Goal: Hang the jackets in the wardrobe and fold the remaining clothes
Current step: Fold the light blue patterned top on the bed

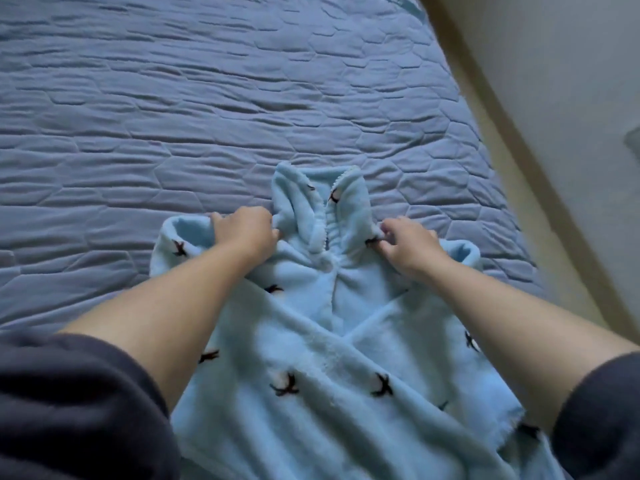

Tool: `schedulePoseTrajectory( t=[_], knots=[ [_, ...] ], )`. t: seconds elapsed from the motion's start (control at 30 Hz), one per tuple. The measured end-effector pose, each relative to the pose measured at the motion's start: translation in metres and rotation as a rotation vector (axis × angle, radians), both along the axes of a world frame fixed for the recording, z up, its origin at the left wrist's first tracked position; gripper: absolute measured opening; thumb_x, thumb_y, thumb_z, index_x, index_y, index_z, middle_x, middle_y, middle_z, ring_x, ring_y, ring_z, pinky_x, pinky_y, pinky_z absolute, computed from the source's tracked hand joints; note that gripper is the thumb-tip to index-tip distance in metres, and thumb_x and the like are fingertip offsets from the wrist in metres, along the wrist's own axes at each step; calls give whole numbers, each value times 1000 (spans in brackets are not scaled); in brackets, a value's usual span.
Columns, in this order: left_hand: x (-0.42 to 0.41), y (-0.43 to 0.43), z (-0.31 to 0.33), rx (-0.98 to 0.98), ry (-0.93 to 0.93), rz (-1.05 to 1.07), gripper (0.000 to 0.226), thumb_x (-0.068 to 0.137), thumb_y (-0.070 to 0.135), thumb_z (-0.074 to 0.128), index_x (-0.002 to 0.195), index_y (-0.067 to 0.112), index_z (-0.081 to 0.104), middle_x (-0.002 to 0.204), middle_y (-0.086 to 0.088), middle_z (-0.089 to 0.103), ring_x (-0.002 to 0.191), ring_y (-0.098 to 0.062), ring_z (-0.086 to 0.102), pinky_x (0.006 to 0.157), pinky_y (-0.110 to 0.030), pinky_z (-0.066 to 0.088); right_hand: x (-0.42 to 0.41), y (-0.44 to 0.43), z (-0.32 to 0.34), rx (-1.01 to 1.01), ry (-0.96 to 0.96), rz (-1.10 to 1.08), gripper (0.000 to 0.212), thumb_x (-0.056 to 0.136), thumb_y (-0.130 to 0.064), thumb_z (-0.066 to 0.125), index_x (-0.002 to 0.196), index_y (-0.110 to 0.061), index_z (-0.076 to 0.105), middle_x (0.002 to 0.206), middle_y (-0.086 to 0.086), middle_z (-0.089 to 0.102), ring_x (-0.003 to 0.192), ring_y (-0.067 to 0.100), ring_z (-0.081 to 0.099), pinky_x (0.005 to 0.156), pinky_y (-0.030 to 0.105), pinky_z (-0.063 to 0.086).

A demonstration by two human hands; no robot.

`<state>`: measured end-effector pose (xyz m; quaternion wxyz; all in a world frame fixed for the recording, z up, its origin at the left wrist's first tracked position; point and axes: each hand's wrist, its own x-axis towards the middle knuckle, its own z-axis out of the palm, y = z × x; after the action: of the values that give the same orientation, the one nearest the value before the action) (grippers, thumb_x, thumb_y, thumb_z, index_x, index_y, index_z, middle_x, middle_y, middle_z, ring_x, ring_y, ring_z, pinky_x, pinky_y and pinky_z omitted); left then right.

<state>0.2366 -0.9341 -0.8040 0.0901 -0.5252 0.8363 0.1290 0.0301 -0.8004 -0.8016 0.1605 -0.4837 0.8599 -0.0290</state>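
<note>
Blue quilted bedspread (173,116) fills the left and top, light-blue fleece top (332,341) with dark bird motifs lies flat on it near the bed's right edge. Left hand (244,232) grips fabric left of the collar (322,199); right hand (407,245) pinches the opposite shoulder. Beige floor strip (502,109) at right.

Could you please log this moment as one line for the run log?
left hand: grips fleece top beside collar | right hand: pinches it beside collar | top: front up on quilted bedspread
</note>
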Motion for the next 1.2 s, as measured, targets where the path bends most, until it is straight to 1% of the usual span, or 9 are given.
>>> schedulePoseTrajectory(
  t=[0.1, 0.23, 0.33, 0.43, 0.5, 0.7, 0.93, 1.07, 1.2],
  knots=[
    [-24, -12, 4, -102, 298, 96, 25, 97, 39, 42, 77, 26, 49, 105, -8, 66, 107, -31, 56, 97, -44, 31, -4, -10, -3, -330, -45, -202, 10, 92, -27, 50, 100, -24, 56, 113, 2, 61, 113, 28, 52, 90, 41, 29],
    [-33, -2, -15, -195, 104, 139, 34, 100, 35, 31, 125, 19, 48, 137, -12, 47, 129, -32, 39, 107, -55, 23, 5, 4, -27, -163, 141, -244, 43, 96, -30, 41, 138, -24, 35, 155, 8, 25, 143, 27, 19, 113, 59, 7],
    [-20, 33, -38, -330, 338, 26, 57, 96, 45, 31, 147, 21, 27, 158, -9, 17, 146, -27, 14, 113, -57, -3, 27, 34, -50, -218, 197, -46, 61, 95, -45, 32, 151, -31, 12, 162, -2, -3, 148, 23, -6, 111, 62, -9],
    [-5, 51, -56, -154, 73, -196, 66, 95, 58, 18, 153, 29, 6, 161, -5, -3, 148, -20, -2, 117, -53, -5, 30, 41, -70, 27, 146, 62, 61, 96, -54, 22, 152, -38, 2, 162, -7, -8, 148, 20, -9, 114, 62, -1],
    [-10, 43, -56, 6, 27, -142, 65, 96, 58, 20, 152, 30, 3, 161, -4, -6, 148, -17, -5, 117, -51, -2, 21, 31, -73, 112, 29, 52, 61, 97, -55, 22, 151, -39, -1, 161, -7, -11, 148, 19, -10, 114, 61, 0],
    [48, 144, -2, -190, 355, -366, 62, 94, 42, 32, 150, 20, 23, 159, -8, 12, 147, -25, 12, 115, -53, 7, 45, 107, -18, -213, -67, 122, 59, 96, -40, 40, 151, -30, 22, 162, -3, 4, 149, 21, 2, 114, 56, -3],
    [157, 291, 11, -17, 6, -487, 61, 85, 42, 38, 142, 21, 43, 152, -11, 32, 137, -33, 37, 104, -61, 31, 115, 252, 8, 17, 9, 435, 58, 83, -43, 42, 138, -25, 51, 153, 12, 33, 139, 40, 32, 101, 72, 27],
    [168, 304, 16, 89, -99, -236, 65, 85, 47, 33, 143, 20, 42, 152, -14, 34, 137, -35, 37, 104, -62, 31, 100, 282, 5, 248, 90, 91, 55, 96, -42, 42, 148, -40, 26, 162, 2, -3, 149, 27, 1, 112, 64, 10],
    [215, 348, 12, 150, -119, 48, 67, 93, 43, 46, 152, 27, 19, 160, -6, 11, 147, -24, 9, 114, -57, 8, 112, 337, 17, 301, -54, -193, 61, 99, -41, 38, 152, -40, 6, 162, -1, -5, 148, 27, -1, 110, 63, 17]
  ],
)
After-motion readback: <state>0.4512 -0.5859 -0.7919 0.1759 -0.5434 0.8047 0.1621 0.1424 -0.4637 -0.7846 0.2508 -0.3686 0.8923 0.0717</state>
